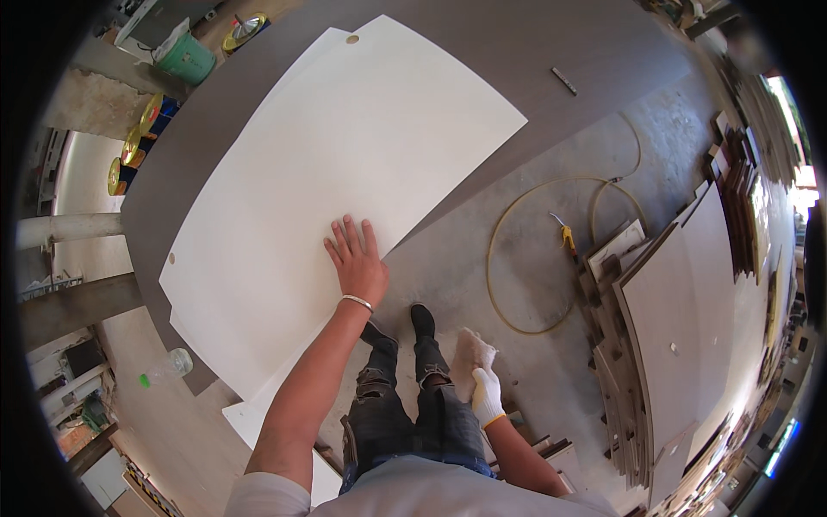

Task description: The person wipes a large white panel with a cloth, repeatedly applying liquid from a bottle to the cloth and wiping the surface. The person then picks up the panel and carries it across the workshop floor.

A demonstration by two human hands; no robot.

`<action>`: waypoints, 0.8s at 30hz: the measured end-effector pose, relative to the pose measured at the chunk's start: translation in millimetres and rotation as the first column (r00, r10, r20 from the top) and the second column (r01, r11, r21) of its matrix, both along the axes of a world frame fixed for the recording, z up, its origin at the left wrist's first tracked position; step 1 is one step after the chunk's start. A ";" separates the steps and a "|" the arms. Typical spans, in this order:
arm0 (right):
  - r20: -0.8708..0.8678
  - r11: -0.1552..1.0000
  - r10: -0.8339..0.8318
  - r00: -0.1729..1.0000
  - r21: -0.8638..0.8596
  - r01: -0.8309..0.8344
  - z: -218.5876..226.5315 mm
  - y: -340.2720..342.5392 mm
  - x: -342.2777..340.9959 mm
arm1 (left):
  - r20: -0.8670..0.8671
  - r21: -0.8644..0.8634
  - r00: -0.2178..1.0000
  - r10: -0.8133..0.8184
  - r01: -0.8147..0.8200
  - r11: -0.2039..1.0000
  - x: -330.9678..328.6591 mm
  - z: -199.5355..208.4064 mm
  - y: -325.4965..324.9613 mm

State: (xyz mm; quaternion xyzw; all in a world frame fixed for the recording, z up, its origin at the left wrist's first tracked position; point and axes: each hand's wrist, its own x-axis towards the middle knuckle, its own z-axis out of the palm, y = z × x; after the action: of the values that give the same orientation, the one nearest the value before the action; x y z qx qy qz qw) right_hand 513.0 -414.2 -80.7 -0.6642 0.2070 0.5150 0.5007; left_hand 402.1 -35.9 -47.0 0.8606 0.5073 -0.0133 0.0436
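A large white panel [336, 138] lies on a grey-brown table [594, 43], with the edge of another white sheet showing under it. Small round holes pierce two of its corners. My bare left hand [356, 263] rests flat on the panel near its close edge, fingers spread, a bracelet at the wrist. Low beside my right leg, my right hand [487, 395] wears a white knit glove. It is closed around a fluffy, off-white rag [472, 351], which hangs clear of the panel.
A small dark bar [564, 82] lies on the table's right part. On the floor a coiled yellow hose [489, 258] lies near a yellow air blow gun [567, 239]. Stacked boards [680, 293] stand at the right. Left are a plastic bottle [177, 364], cans [132, 145] and a green bucket [187, 59].
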 end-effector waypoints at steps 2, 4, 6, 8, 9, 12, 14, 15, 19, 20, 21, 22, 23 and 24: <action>0.021 0.991 -0.129 0.991 -0.012 0.130 14.2 -8.8 5.9 | 0.010 -0.042 1.000 0.021 -0.020 0.999 -3.4 3.0 1.7; 0.026 0.983 -0.186 0.982 0.021 0.185 19.6 -24.1 10.7 | -0.006 -0.090 0.998 0.069 -0.069 0.994 0.0 6.1 1.8; -0.004 0.972 -0.233 0.972 0.032 0.233 31.3 -26.4 10.0 | -0.067 -0.125 0.993 0.098 -0.106 0.987 -1.2 8.2 4.0; 0.001 0.976 -0.217 0.976 0.001 0.217 35.6 -31.0 11.0 | -0.030 -0.107 0.998 0.062 -0.064 0.992 -1.8 11.4 10.4; -0.010 0.977 -0.210 0.978 0.027 0.210 26.3 -37.9 14.6 | -0.002 -0.101 0.999 0.039 -0.039 0.994 3.1 12.7 12.5; 0.001 0.991 -0.136 0.991 0.013 0.136 25.1 -30.9 16.2 | 0.003 -0.076 1.000 -0.006 0.006 0.997 -2.0 9.0 12.1; -0.001 0.998 -0.003 1.000 -0.056 0.003 40.4 -19.8 15.0 | -0.017 -0.048 0.999 -0.037 0.036 0.998 -16.6 3.3 8.4; -0.006 0.997 0.060 0.998 -0.056 -0.060 44.7 -15.3 16.0 | -0.041 -0.098 0.999 -0.025 0.021 0.995 -23.1 0.9 1.9; 0.063 0.974 0.226 0.972 -0.030 -0.225 57.1 6.4 37.4 | -0.150 -0.106 0.988 -0.045 0.029 0.994 -21.5 -5.5 -15.9; 0.082 0.967 0.255 0.964 -0.022 -0.254 62.7 17.2 42.5 | -0.203 -0.063 0.978 -0.049 0.037 0.997 -26.0 -9.1 -20.4; 0.110 0.960 0.278 0.954 -0.034 -0.276 68.3 21.6 53.5 | -0.142 -0.120 0.987 -0.071 0.054 0.991 -24.1 -7.3 -31.6; 0.077 0.959 0.276 0.958 -0.083 -0.270 75.6 29.7 60.9 | -0.133 -0.136 0.988 -0.082 0.064 0.989 -26.7 -6.0 -42.8; 0.125 0.963 0.271 0.954 -0.039 -0.268 75.3 33.4 70.0 | -0.114 -0.147 0.989 -0.099 0.082 0.986 -22.8 -4.5 -49.3; 0.177 0.963 0.265 0.948 0.010 -0.271 66.3 35.2 82.9 | -0.107 -0.135 0.988 -0.112 0.097 0.986 -15.0 -2.5 -53.9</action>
State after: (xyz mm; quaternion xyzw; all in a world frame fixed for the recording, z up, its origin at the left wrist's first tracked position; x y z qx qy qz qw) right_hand 595.9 -379.0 -14.5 -0.7198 0.0616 0.5218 0.4537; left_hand 387.1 -89.7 -49.5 0.8791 0.4612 -0.0979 0.0695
